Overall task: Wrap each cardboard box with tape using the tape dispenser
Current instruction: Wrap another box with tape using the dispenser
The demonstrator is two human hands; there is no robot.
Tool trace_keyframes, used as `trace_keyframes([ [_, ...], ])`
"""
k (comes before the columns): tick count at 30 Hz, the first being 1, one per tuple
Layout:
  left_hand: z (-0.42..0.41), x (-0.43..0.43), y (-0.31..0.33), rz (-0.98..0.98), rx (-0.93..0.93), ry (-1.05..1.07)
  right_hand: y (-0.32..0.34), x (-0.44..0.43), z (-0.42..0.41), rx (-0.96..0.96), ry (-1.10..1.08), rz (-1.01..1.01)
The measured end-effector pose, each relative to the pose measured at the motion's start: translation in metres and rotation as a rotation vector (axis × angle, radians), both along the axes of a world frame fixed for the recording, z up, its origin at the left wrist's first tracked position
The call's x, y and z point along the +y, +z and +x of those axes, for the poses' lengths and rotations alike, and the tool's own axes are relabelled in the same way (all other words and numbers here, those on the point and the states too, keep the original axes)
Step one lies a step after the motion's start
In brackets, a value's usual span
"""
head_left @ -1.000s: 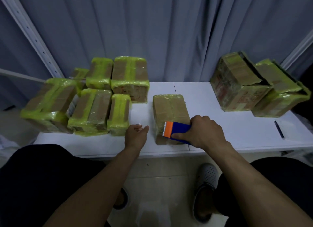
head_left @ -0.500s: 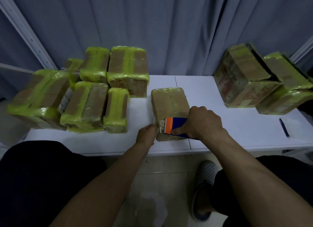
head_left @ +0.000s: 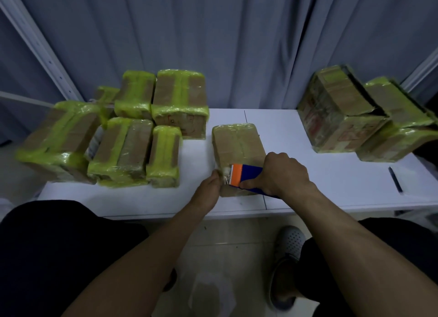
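Cardboard box (head_left: 237,143) at centre looks unfinished; wrapped boxes (head_left: 123,146) at 9 o'clock look done. Your right hand (head_left: 282,172) grips the tape dispenser (head_left: 247,172); your left hand (head_left: 209,186) pinches the tape end (head_left: 224,174).

taped boxes (head_left: 132,148) crowd left, bare table (head_left: 320,174) right

Dim, cool cast; soft light from above, no hard shadows. White table (head_left: 331,179) is the brightest area. Faint glare on the glossy wrapped boxes (head_left: 120,151). Wide-angle bend at edges: left pole (head_left: 45,49) leans. Far-left box (head_left: 54,136) is smeared. Near lap is almost black.
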State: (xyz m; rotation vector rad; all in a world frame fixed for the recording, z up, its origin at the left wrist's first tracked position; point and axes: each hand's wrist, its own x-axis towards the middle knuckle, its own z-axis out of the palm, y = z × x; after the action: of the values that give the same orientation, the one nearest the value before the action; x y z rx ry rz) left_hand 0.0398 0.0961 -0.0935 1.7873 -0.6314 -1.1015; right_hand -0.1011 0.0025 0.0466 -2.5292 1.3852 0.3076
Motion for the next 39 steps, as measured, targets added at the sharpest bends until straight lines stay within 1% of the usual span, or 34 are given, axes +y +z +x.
trace_keyframes([
  [2, -0.003, 0.005, 0.007, 0.037, -0.065, -0.05, 0.0, -0.001, -0.001, 0.001, 0.032, 0.012],
  [3, -0.006, 0.007, 0.01, 0.027, -0.08, -0.042, 0.0, -0.002, -0.002, 0.001, 0.05, 0.026],
  [5, -0.008, 0.009, 0.014, -0.03, -0.099, 0.025, 0.001, -0.006, -0.001, -0.007, 0.084, 0.04],
  [6, -0.006, 0.01, 0.014, -0.078, -0.141, 0.055, 0.002, -0.008, 0.0, -0.012, 0.1, 0.039],
  [7, -0.002, 0.012, 0.013, -0.112, -0.211, 0.069, 0.001, -0.009, 0.0, -0.012, 0.114, 0.042],
  [10, -0.001, 0.021, 0.008, -0.277, -0.513, 0.126, 0.003, -0.016, -0.001, 0.027, 0.177, 0.101],
  [12, -0.006, 0.026, 0.004, -0.356, -0.586, 0.11, 0.007, -0.023, -0.002, 0.059, 0.224, 0.17],
  [14, -0.01, 0.029, 0.0, -0.401, -0.598, 0.02, 0.01, -0.031, -0.004, 0.064, 0.258, 0.191],
  [16, -0.01, 0.027, -0.003, -0.392, -0.578, -0.011, 0.01, -0.041, -0.006, 0.04, 0.28, 0.183],
  [19, -0.011, 0.022, -0.009, -0.415, -0.409, 0.031, 0.004, -0.053, -0.012, -0.016, 0.287, 0.201],
  [21, -0.014, 0.019, -0.009, -0.435, -0.35, 0.051, 0.0, -0.06, -0.017, -0.034, 0.289, 0.221],
  [23, -0.014, 0.015, -0.009, -0.451, -0.338, 0.052, -0.001, -0.067, -0.02, -0.038, 0.287, 0.236],
  [26, -0.015, 0.008, -0.014, -0.496, -0.37, 0.053, -0.004, -0.075, -0.024, -0.074, 0.269, 0.257],
  [29, -0.016, 0.003, -0.02, -0.535, -0.454, 0.01, -0.008, -0.077, -0.026, -0.085, 0.298, 0.236],
  [34, -0.01, 0.0, -0.022, -0.512, -0.65, -0.104, -0.012, -0.08, -0.03, -0.127, 0.289, 0.244],
  [37, -0.003, -0.002, -0.026, -0.56, -0.883, -0.149, -0.012, -0.078, -0.035, -0.144, 0.281, 0.258],
  [39, 0.007, -0.003, -0.026, -0.58, -1.011, -0.237, -0.011, -0.078, -0.039, -0.155, 0.274, 0.273],
])
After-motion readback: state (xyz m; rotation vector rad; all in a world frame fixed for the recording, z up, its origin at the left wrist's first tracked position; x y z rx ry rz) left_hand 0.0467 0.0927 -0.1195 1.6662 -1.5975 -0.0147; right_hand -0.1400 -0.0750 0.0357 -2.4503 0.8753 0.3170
